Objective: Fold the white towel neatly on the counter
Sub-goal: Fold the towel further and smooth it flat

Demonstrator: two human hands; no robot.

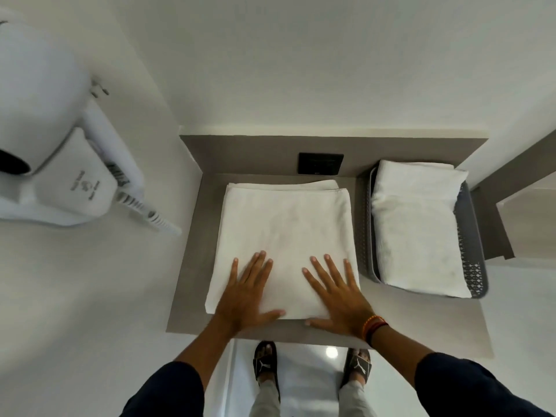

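Observation:
A white towel (285, 224) lies folded into a rough square in the middle of the grey counter (192, 284). Its far edge shows two layers slightly out of line. My left hand (245, 293) rests flat on the towel's near left part, fingers spread. My right hand (337, 296) lies flat on the near right part, its thumb reaching past the towel's near edge onto the counter. Neither hand holds anything.
A grey perforated basket (472, 257) with another folded white towel (415, 227) stands on the counter's right side. A black wall socket (320, 163) sits behind the towel. A white wall-mounted hair dryer (60, 145) hangs on the left. My sandalled feet show below the counter edge.

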